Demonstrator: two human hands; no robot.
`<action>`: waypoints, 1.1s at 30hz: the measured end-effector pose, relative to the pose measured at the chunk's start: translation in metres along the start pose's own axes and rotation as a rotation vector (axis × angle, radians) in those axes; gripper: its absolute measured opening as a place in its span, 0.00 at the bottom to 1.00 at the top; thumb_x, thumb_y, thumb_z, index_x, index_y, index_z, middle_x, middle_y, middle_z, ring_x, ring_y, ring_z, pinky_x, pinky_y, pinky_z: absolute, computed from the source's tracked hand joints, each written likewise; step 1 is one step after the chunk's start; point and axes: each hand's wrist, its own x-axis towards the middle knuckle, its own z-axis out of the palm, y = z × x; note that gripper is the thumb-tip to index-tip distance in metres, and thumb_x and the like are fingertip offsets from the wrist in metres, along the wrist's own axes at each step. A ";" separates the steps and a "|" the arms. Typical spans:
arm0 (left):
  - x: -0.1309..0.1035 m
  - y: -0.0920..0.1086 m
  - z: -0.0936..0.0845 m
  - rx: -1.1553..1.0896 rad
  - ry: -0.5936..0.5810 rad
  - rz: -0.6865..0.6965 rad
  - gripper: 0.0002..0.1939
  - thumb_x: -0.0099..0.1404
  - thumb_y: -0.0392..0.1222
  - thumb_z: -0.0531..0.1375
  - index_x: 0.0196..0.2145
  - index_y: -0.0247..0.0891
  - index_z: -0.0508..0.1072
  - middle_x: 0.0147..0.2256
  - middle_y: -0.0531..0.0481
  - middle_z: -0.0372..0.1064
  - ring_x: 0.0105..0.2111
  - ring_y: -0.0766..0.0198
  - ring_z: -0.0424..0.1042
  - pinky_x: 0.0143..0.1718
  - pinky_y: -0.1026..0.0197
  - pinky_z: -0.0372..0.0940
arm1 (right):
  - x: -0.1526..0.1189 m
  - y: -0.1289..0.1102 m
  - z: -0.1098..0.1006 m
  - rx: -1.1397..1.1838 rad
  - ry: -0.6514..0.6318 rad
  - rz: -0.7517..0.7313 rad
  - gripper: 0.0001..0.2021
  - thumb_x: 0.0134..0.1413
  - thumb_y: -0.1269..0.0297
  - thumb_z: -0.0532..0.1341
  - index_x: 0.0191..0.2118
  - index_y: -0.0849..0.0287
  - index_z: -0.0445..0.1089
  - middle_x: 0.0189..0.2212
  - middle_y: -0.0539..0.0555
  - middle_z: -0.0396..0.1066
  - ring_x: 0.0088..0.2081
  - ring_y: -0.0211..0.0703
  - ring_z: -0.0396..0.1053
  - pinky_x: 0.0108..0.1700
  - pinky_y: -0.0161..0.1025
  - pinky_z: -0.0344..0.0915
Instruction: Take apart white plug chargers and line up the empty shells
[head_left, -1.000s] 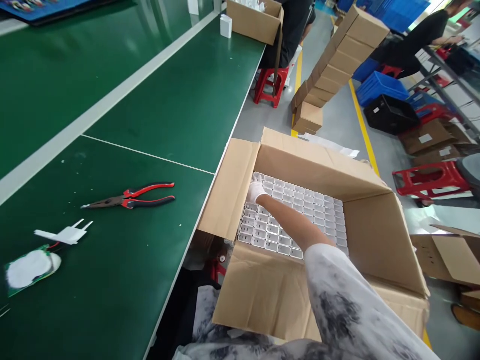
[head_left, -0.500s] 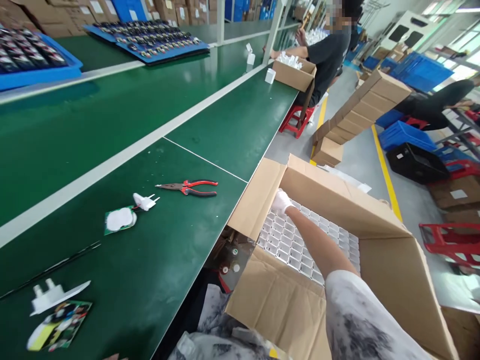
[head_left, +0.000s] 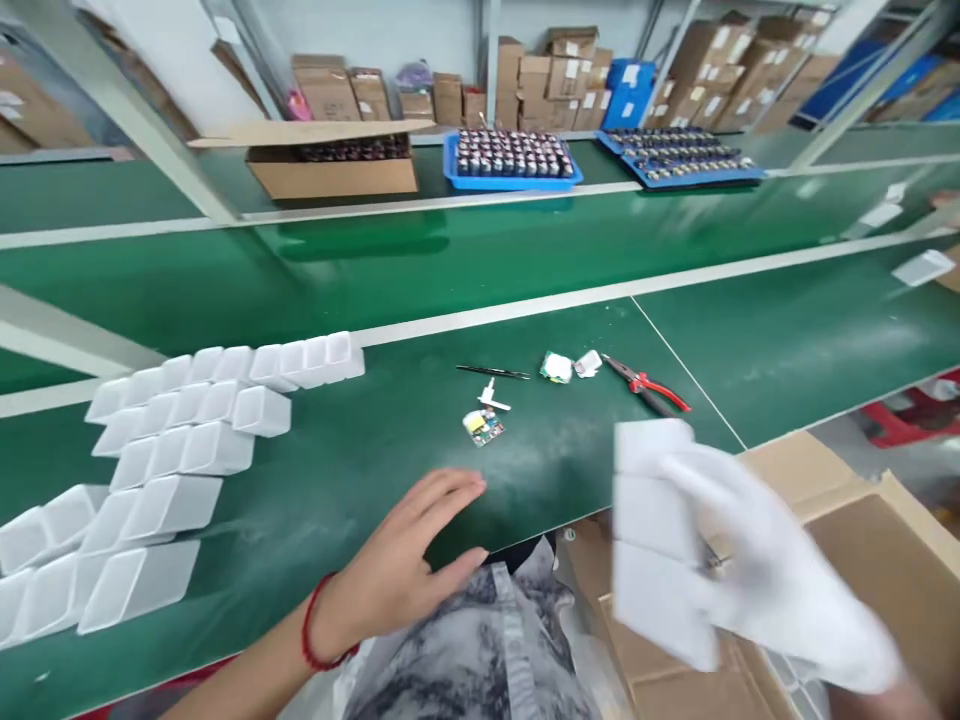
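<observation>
My right hand (head_left: 772, 560), in a white glove and blurred by motion, grips a stack of white plastic cases (head_left: 656, 530) above the front edge of the bench. My left hand (head_left: 412, 550) is bare, with a red cord at the wrist; it hovers over the bench edge, fingers apart, holding nothing. Beyond it lie a circuit board with a yellow part (head_left: 484, 426), a white plug piece (head_left: 491, 398), black tweezers (head_left: 493, 371), another board with a white pad (head_left: 557, 367) and red-and-black pliers (head_left: 646, 386). Rows of white cases (head_left: 172, 450) stand at the left.
An open cardboard box (head_left: 892, 560) is at the lower right, below the bench (head_left: 360, 460). Across the back are a box of dark parts (head_left: 337, 178), a blue tray of parts (head_left: 514, 185) and another tray (head_left: 697, 178). Metal posts rise at the left.
The view has swung left to the bench. My right hand has come up out of the cardboard box with white cases in its grip. My left hand, barely visible before, now shows fully.
</observation>
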 end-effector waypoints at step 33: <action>-0.049 -0.160 -0.125 0.641 -0.038 -0.292 0.16 0.67 0.31 0.50 0.42 0.30 0.78 0.53 0.36 0.70 0.48 0.43 0.67 0.46 0.44 0.67 | 0.215 -0.266 0.131 -0.205 -0.569 -0.396 0.17 0.63 0.63 0.52 0.53 0.50 0.70 0.41 0.55 0.75 0.36 0.52 0.76 0.32 0.41 0.66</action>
